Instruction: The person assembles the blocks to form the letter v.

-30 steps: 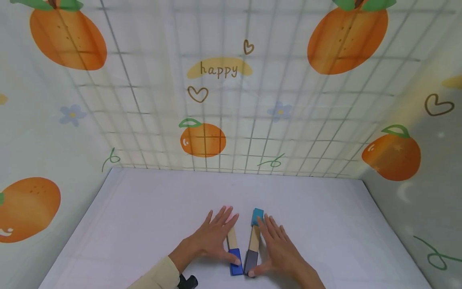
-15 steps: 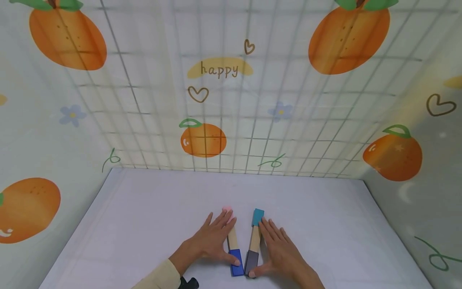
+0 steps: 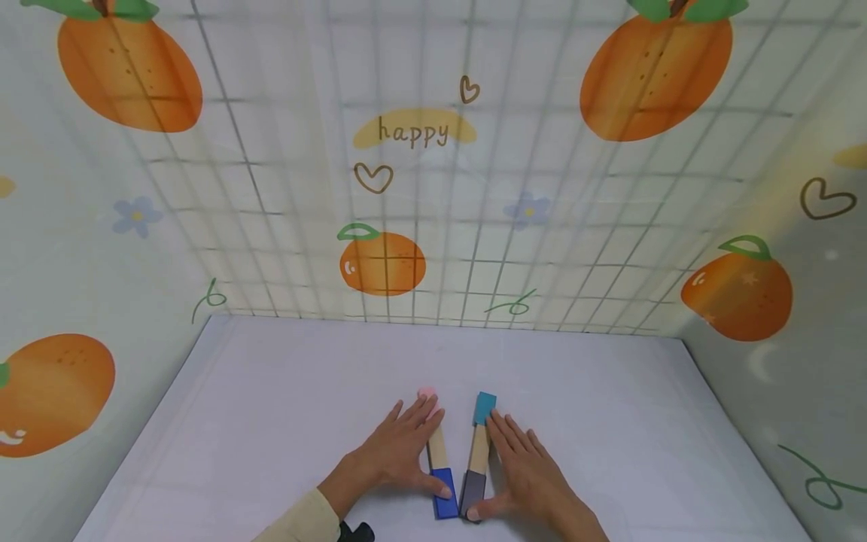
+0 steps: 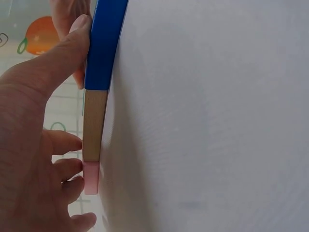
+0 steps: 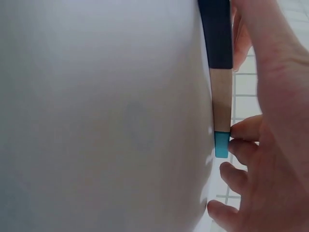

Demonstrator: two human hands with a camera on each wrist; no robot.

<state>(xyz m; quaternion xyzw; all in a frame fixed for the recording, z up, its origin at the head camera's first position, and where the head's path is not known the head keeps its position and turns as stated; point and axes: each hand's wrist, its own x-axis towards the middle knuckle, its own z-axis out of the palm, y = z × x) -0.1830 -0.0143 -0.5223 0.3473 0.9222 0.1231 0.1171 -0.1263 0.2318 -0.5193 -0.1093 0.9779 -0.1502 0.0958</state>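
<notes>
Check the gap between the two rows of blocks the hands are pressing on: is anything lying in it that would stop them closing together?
Nothing visible. The left hand presses the pink, wood and blue row; the right hand presses the teal, wood and dark grey row. Only bare white table shows in the narrow gap.

A plain white tabletop (image 3: pixel 271 421) filled the lower half of the head view. Behind it rose a pale backdrop sheet printed with a grey grid (image 3: pixel 433 226), with large painted oranges (image 3: pixel 382 262) at centre, upper left and upper right, a yellow patch reading "happy" (image 3: pixel 413 132) near the top centre, brown heart outlines (image 3: pixel 373 177) and small blue flowers (image 3: pixel 138 214) at left.
</notes>
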